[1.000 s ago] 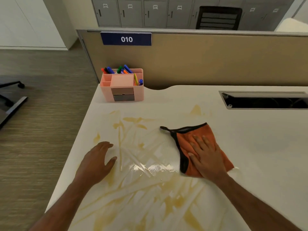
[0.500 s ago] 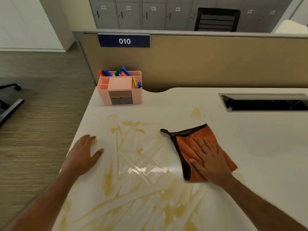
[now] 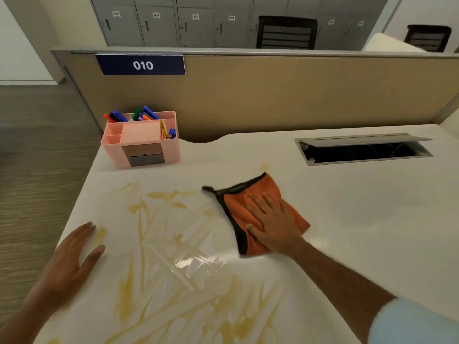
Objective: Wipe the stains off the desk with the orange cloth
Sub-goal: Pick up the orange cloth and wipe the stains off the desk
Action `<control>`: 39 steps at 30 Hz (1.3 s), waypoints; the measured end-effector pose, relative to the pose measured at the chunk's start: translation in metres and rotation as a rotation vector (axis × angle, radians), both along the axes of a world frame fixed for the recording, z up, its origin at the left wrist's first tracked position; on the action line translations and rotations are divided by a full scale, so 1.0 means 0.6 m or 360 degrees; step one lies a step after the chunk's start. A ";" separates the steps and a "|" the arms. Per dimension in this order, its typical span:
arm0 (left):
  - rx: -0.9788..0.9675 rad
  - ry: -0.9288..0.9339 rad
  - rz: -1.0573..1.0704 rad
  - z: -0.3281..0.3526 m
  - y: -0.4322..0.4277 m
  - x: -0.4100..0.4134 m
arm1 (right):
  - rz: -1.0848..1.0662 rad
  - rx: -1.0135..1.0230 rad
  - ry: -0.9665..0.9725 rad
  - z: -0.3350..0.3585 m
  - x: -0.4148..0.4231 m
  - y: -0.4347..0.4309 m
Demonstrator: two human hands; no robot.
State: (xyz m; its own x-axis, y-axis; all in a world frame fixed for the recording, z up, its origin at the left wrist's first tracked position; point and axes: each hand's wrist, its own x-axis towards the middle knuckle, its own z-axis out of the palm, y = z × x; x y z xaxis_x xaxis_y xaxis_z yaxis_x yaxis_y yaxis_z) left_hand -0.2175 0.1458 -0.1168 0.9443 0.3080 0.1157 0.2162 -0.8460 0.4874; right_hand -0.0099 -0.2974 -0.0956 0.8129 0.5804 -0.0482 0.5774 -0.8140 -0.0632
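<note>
The orange cloth (image 3: 238, 202), edged in black, lies folded on the white desk (image 3: 360, 219) near its middle. My right hand (image 3: 273, 222) presses flat on top of it, fingers spread and pointing away to the left. Yellow-brown smeared stains (image 3: 139, 244) streak the desk's left and near parts, left of the cloth. A small stain spot (image 3: 264, 166) sits just beyond the cloth. My left hand (image 3: 72, 259) rests flat and empty at the desk's left edge, touching the smears.
A pink organizer (image 3: 141, 142) with coloured markers stands at the back left corner. An open cable slot (image 3: 360, 151) is at the back right. A tan partition (image 3: 273, 95) closes the far side. A wet shine (image 3: 198, 263) lies near the cloth.
My left hand has slid leftward from the smears to the desk's left edge. My right hand stays pressed on the cloth in nearly the same spot.
</note>
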 end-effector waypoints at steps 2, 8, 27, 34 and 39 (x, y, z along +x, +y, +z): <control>-0.0023 -0.0079 -0.0011 0.002 -0.002 -0.001 | 0.0048 0.0048 0.0011 -0.001 -0.014 -0.056; 0.0011 -0.0168 0.0037 -0.036 0.027 0.007 | -0.0434 0.0007 -0.0135 0.010 0.094 -0.084; 0.0025 0.0204 0.0089 -0.170 0.159 0.010 | -0.0423 0.0039 -0.0113 0.009 0.177 -0.071; 0.0037 -0.0164 0.0038 -0.089 0.076 0.006 | -0.0403 0.0080 0.0107 0.011 0.245 0.097; 0.0013 -0.0243 0.0025 -0.039 0.024 0.009 | 0.0107 0.0052 0.0020 0.004 0.099 0.114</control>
